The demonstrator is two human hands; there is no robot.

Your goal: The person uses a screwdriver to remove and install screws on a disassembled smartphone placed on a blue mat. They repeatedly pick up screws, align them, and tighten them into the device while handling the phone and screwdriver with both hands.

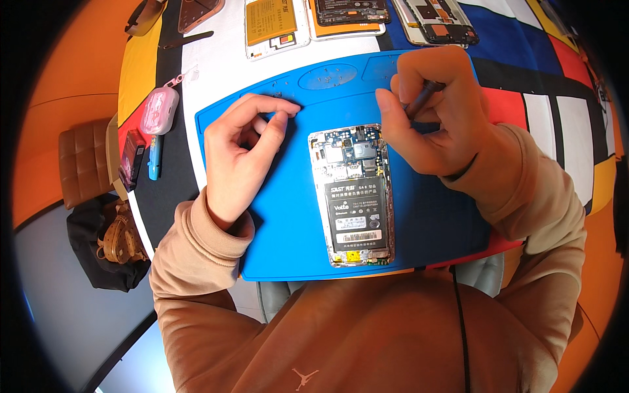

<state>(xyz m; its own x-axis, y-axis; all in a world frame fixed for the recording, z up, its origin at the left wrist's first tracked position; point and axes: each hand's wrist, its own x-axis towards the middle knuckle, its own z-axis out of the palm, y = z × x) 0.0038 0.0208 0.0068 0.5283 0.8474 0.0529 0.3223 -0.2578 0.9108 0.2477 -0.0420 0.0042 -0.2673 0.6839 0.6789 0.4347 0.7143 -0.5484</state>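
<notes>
An opened smartphone [391,216] lies upright in front of me on a blue work mat [278,229]. Its circuit board [354,149] shows at the far end, and a black battery [357,213] fills the lower part. In my right hand [445,118], above the phone's far right corner, is a dark-handled screwdriver [424,98]; its tip is hidden by the fingers. My left hand [242,147] rests over the mat, left of the phone and apart from it. Its thumb and forefinger come together in a pinch, and anything between them is too small to make out.
Small screws [331,75] lie in the mat's far oval recess. Behind the mat are several opened phones, including a white one with a gold battery [272,23] and another [439,23]. To the left sit a pink case [160,110], a blue tube [154,157] and a dark red box [133,152].
</notes>
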